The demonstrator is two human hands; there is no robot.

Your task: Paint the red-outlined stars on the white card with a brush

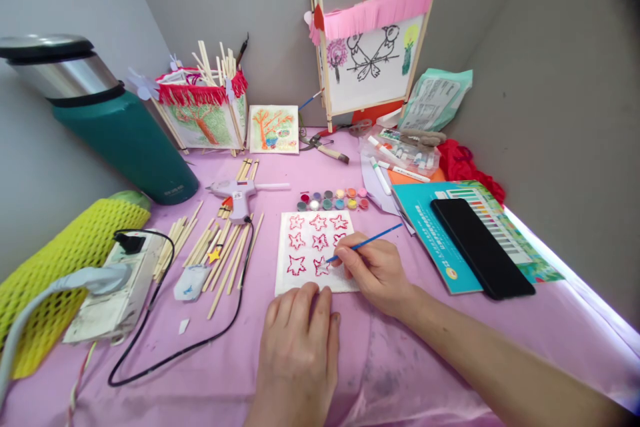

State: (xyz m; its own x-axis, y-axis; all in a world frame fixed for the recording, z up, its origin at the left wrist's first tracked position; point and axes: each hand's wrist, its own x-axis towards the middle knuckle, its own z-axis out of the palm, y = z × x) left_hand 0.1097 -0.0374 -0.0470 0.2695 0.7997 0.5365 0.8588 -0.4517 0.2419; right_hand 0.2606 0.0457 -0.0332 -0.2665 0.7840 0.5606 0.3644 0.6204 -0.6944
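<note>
A white square sheet with rows of red star outlines lies on the pink cloth. My right hand pinches a thin blue paintbrush, its tip at the bottom middle star. Resting flat with fingers a little apart, my left hand covers the lower edge of the sheet and holds nothing. Just behind the sheet stand two rows of small paint pots in several colours.
To the left are a glue gun, wooden sticks, a power strip with cables and a teal bottle. A black phone lies on a blue booklet at right. Stick-framed drawings stand behind.
</note>
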